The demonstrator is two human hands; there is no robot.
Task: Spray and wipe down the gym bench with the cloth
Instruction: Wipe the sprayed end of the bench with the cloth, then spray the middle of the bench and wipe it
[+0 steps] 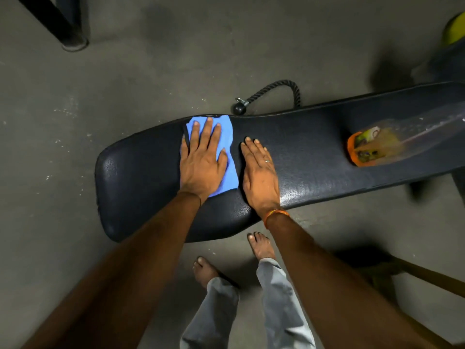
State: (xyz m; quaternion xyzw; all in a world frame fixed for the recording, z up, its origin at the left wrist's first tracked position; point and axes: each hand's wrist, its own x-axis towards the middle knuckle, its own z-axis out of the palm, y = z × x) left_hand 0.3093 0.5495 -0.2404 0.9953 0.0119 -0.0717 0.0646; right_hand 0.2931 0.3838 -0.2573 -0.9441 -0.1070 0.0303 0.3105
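Note:
A long black padded gym bench (141,177) runs from lower left to upper right. A blue cloth (227,137) lies spread flat on its pad. My left hand (203,162) presses down on the cloth, palm flat and fingers spread. My right hand (260,175) rests flat on the bare pad just right of the cloth, fingers together, holding nothing. A clear spray bottle (392,144) with an orange base lies on its side on the bench further right, blurred.
A black rope handle (271,93) with a ball end lies on the grey floor behind the bench. A dark equipment leg (68,34) stands at top left. My bare feet (260,245) are close to the bench's near edge. A wooden stick (427,275) crosses the lower right.

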